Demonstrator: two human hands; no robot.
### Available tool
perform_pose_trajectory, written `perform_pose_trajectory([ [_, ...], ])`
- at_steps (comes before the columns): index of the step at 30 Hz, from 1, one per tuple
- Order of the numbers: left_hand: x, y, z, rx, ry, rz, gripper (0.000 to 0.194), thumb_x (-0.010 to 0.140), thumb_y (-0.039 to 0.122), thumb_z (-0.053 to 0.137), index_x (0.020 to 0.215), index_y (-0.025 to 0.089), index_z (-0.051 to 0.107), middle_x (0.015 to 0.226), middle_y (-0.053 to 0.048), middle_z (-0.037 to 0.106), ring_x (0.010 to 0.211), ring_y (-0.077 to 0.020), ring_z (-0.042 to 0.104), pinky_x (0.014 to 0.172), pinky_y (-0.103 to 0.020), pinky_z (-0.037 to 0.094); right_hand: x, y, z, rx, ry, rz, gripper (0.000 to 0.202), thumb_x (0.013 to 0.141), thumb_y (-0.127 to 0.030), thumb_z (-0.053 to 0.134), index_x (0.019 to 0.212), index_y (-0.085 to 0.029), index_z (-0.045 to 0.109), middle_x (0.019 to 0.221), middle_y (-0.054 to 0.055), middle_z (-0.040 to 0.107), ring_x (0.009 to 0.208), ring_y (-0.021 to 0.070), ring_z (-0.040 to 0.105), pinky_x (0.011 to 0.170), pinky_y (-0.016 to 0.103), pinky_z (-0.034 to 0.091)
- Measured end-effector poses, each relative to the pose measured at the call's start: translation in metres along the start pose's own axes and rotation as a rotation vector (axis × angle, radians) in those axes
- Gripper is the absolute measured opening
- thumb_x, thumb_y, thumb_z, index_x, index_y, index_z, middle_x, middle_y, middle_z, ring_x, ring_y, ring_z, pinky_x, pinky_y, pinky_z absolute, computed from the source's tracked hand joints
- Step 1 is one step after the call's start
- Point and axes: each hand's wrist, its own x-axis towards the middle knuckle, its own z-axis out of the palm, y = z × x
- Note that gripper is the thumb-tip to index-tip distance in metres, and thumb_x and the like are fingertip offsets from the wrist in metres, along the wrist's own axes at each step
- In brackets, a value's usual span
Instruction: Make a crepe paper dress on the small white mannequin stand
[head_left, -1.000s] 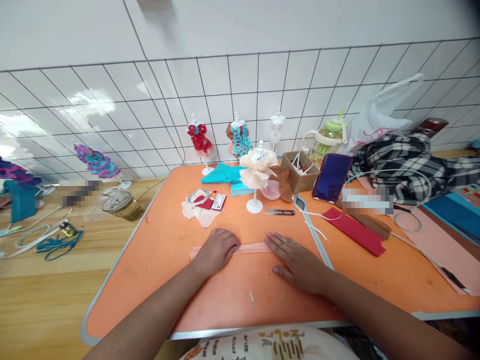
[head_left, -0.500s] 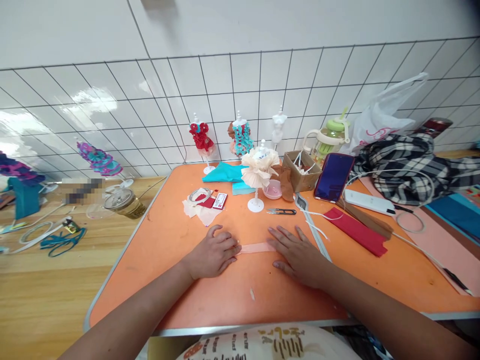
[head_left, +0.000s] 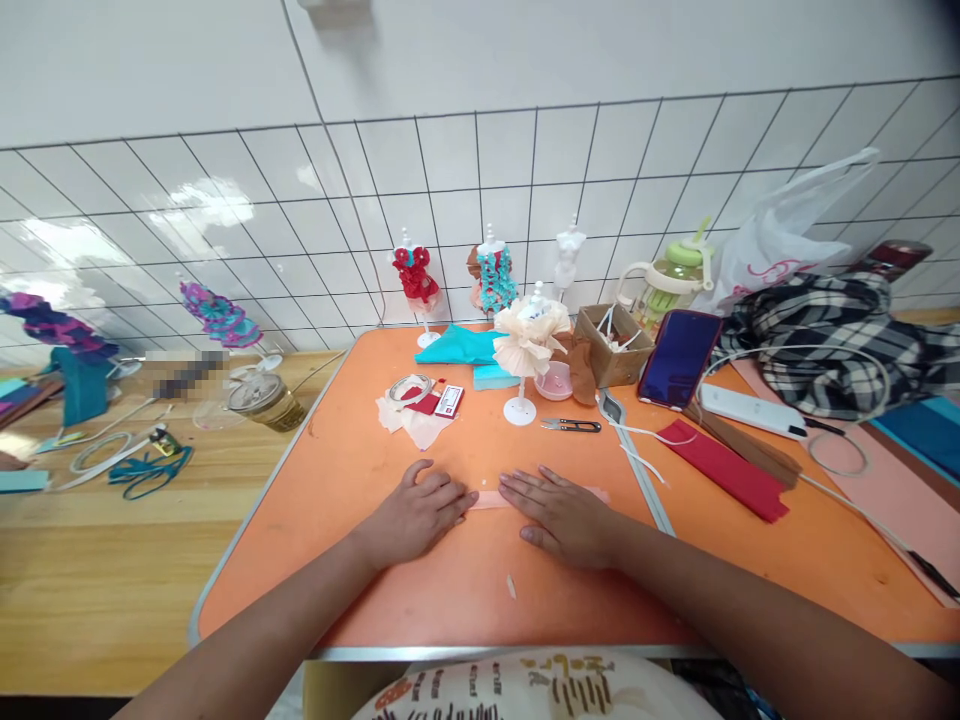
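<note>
A narrow, pale pink strip of crepe paper (head_left: pixel 490 499) lies flat across the orange table. My left hand (head_left: pixel 411 512) has its curled fingers closed on the strip's left end and holds it against the tabletop; the index finger is raised. Flat on the strip rests my right hand (head_left: pixel 566 518), fingers stretched out and pointing left. Its palm hides part of the strip, whose right end shows past the knuckles. Beyond my hands stands a small dress form (head_left: pixel 529 340) with a cream ruffled skirt, and thread snips (head_left: pixel 574 425) lie near its base.
Red paper (head_left: pixel 724 470), a phone (head_left: pixel 679 358) and a white power bank (head_left: pixel 754 410) lie to the right. A cardboard box (head_left: pixel 619 350) and turquoise paper (head_left: pixel 457 345) are at the back. A lidded cup (head_left: pixel 266 400) stands on the wooden table at left.
My right hand has slid left along the strip, closer to my left hand, and the strip's right end now shows behind it. The whole view has shifted slightly.
</note>
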Motion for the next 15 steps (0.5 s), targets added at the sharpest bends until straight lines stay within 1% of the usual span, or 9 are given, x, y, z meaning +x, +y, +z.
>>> perform_pose_trajectory([
  [4,-0.022,-0.003,-0.002,-0.065,0.045,-0.116,0.030,0.093,0.028,0.044,0.119,0.031,0.058,0.102,-0.003,0.067,0.099,-0.0203,0.054,0.101,-0.045,0.023,0.000,-0.002,0.002,0.006,0.010,0.003,0.063,0.094,-0.047,0.032,0.149,-0.021,0.014,0.154,0.007,0.018,0.141,0.0218,0.017,0.115,0.048,0.011],
  [6,-0.028,-0.005,-0.005,-0.116,0.083,-0.244,0.031,0.092,0.029,0.044,0.119,0.030,0.058,0.102,-0.005,0.065,0.099,-0.0213,0.053,0.096,-0.045,0.028,-0.001,-0.002,0.003,0.007,0.010,0.005,0.064,0.094,-0.048,0.032,0.149,-0.021,0.013,0.154,0.007,0.017,0.141,0.0215,0.016,0.115,0.048,0.010],
  [8,-0.028,-0.008,-0.006,-0.161,0.112,-0.415,0.035,0.090,0.032,0.045,0.124,0.027,0.054,0.106,-0.006,0.062,0.100,-0.0225,0.052,0.091,-0.043,0.032,-0.001,-0.002,0.003,0.009,0.009,0.008,0.064,0.094,-0.050,0.031,0.149,-0.021,0.014,0.154,0.007,0.017,0.141,0.0218,0.016,0.115,0.048,0.010],
  [10,-0.025,-0.010,-0.005,-0.205,0.094,-0.537,0.036,0.088,0.034,0.049,0.122,0.027,0.055,0.107,-0.007,0.061,0.100,-0.0234,0.052,0.088,-0.043,0.033,-0.001,-0.003,0.003,0.007,0.006,0.008,0.065,0.093,-0.051,0.031,0.148,-0.021,0.014,0.154,0.007,0.016,0.141,0.0225,0.016,0.114,0.049,0.010],
  [11,-0.023,-0.010,-0.004,-0.231,0.066,-0.563,0.033,0.086,0.035,0.051,0.118,0.027,0.058,0.107,-0.006,0.061,0.099,-0.0235,0.052,0.087,-0.043,0.032,-0.001,-0.003,0.003,0.006,0.006,0.008,0.065,0.093,-0.052,0.030,0.148,-0.021,0.015,0.154,0.007,0.016,0.141,0.0227,0.016,0.114,0.049,0.010],
  [13,-0.019,-0.011,-0.002,-0.290,0.007,-0.568,0.022,0.084,0.032,0.054,0.103,0.027,0.063,0.103,-0.003,0.063,0.097,-0.0222,0.054,0.088,-0.044,0.030,-0.002,-0.004,0.002,0.004,0.004,0.006,0.065,0.093,-0.053,0.029,0.148,-0.021,0.015,0.154,0.007,0.016,0.141,0.0227,0.016,0.114,0.049,0.010],
  [15,-0.017,-0.011,-0.001,-0.334,-0.018,-0.561,0.012,0.083,0.029,0.055,0.090,0.025,0.064,0.096,-0.001,0.065,0.093,-0.0202,0.055,0.089,-0.044,0.027,-0.002,-0.005,0.001,0.002,0.003,0.006,0.065,0.093,-0.053,0.028,0.148,-0.021,0.015,0.154,0.007,0.016,0.141,0.0225,0.016,0.115,0.049,0.009],
])
